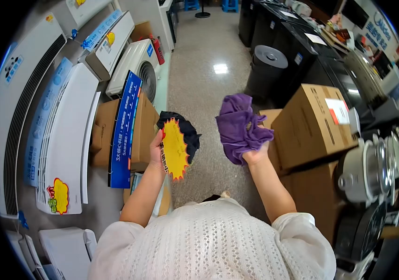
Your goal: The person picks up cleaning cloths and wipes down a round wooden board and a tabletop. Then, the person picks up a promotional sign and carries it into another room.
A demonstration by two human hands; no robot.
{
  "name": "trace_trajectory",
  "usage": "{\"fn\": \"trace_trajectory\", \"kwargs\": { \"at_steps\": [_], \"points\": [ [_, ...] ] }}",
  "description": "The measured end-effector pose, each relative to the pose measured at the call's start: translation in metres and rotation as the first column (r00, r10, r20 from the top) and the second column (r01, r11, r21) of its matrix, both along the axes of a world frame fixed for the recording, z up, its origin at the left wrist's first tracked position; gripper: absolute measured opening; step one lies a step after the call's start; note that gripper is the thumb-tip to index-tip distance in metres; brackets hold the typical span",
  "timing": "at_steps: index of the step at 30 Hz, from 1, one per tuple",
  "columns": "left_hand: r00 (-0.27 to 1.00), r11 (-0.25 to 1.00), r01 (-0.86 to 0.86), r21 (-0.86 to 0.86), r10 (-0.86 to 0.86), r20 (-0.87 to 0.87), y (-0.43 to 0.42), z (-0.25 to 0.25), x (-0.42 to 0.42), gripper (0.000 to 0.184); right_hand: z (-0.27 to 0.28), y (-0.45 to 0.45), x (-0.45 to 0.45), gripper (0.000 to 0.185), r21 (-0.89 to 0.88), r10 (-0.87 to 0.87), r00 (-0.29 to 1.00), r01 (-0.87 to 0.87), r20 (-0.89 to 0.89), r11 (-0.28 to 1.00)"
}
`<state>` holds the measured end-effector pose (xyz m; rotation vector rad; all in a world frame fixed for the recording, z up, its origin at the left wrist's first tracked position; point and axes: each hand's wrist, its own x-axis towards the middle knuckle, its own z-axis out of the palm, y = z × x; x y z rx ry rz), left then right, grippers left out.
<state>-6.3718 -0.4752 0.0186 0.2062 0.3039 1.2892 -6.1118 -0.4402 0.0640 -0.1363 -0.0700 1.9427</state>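
My left hand is closed on a yellow starburst price tag with a red jagged edge. Bunched black cloth shows behind the tag, apparently in the same hand. Crumpled purple cloth lies over my right hand, whose fingers are mostly covered by it. Both hands are held out in front of me above the aisle floor, well apart from each other.
Wall air conditioners and a blue sign board stand at my left, with an outdoor unit beyond. Cardboard boxes, a grey lidded bin and pots line the right. A speckled floor runs ahead.
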Motion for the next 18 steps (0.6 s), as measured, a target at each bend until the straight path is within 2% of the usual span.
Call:
{"fn": "trace_trajectory", "kwargs": {
  "at_steps": [2,3,4,6,11,14,15,16,17,18],
  "points": [
    [0.994,0.997,0.074,0.03,-0.076,0.075,0.033,0.012,0.005,0.05,-0.001,0.054,-0.009,0.049,-0.029,0.093,0.995,-0.094,-0.048,0.995],
    [0.986,0.989,0.142,0.04,-0.145,0.078,0.05,0.012,0.004,0.053,-0.005,0.081,-0.015,0.049,0.02,0.202,0.967,-0.202,-0.156,0.979],
    [0.997,0.995,0.081,-0.059,-0.08,0.013,0.07,0.021,0.01,0.049,-0.002,0.106,-0.022,0.049,0.008,0.215,0.968,-0.216,-0.13,0.976],
    [0.996,0.997,0.062,-0.035,-0.064,-0.067,0.118,0.007,0.006,0.052,-0.006,0.16,-0.043,0.049,0.017,0.246,0.966,-0.245,-0.083,0.969],
    [0.999,1.0,0.001,-0.024,-0.002,-0.046,0.241,0.006,-0.013,0.044,-0.019,0.301,-0.084,0.047,-0.008,0.311,0.95,-0.311,-0.025,0.95],
    [0.976,0.986,-0.167,-0.028,0.161,-0.148,0.35,-0.004,-0.02,0.04,-0.031,0.408,-0.1,0.051,0.025,0.335,0.942,-0.334,-0.023,0.942],
    [0.982,0.985,-0.168,-0.035,0.164,-0.096,0.363,0.0,-0.016,0.038,-0.034,0.423,-0.097,0.052,0.002,0.352,0.935,-0.353,0.053,0.936],
    [0.961,0.974,-0.227,0.014,0.226,-0.162,0.377,0.007,-0.011,0.038,-0.031,0.434,-0.098,0.054,-0.019,0.355,0.925,-0.356,0.136,0.934],
    [0.95,0.968,-0.252,0.012,0.25,-0.186,0.398,0.008,-0.012,0.037,-0.028,0.454,-0.103,0.055,-0.005,0.43,0.895,-0.433,0.12,0.902],
    [0.938,0.962,-0.273,0.02,0.271,-0.217,0.421,0.011,-0.012,0.035,-0.027,0.474,-0.107,0.056,-0.008,0.423,0.893,-0.427,0.151,0.904]
  ]
}}
